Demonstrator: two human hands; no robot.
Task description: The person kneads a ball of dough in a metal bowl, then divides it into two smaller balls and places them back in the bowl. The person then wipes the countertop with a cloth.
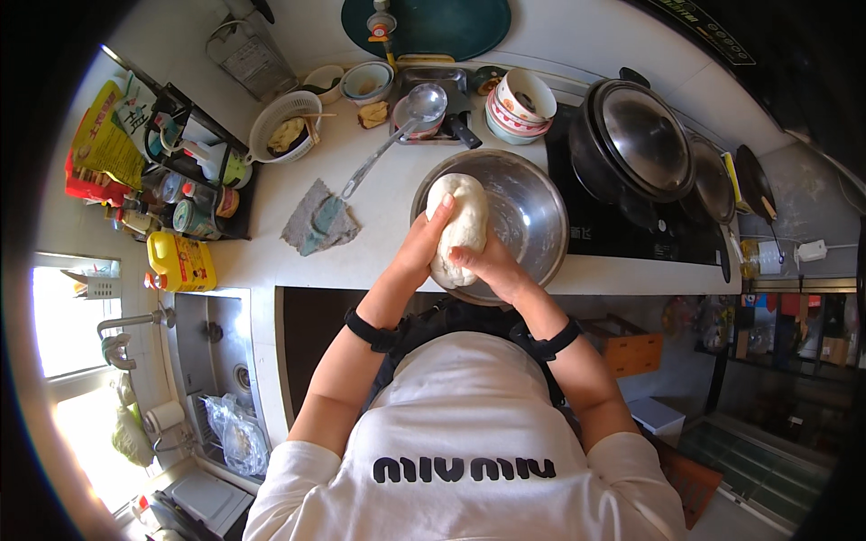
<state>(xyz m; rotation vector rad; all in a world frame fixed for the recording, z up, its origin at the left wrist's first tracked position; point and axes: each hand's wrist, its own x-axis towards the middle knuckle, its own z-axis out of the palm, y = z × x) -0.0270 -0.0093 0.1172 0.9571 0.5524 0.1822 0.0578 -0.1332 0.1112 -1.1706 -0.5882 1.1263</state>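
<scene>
A long lump of white dough (463, 203) is held up between my two hands, over the left part of a stainless steel bowl (531, 209). My left hand (427, 237) grips its left side, with the thumb laid across the front. From the right, my right hand (495, 260) holds its lower part, thumb pressed on the surface. Most fingers of both hands are hidden behind the dough. Pale smears mark the bowl's inner wall. The bowl stands at the counter's front edge.
A steel ladle (379, 159) and a grey cloth (321, 220) lie left of the bowl. Stacked bowls (519, 108) and a knife handle (465, 131) are behind it. At right, a large lidded pot (636, 142) sits on the black cooktop (609, 237). A sink (213, 358) is at left.
</scene>
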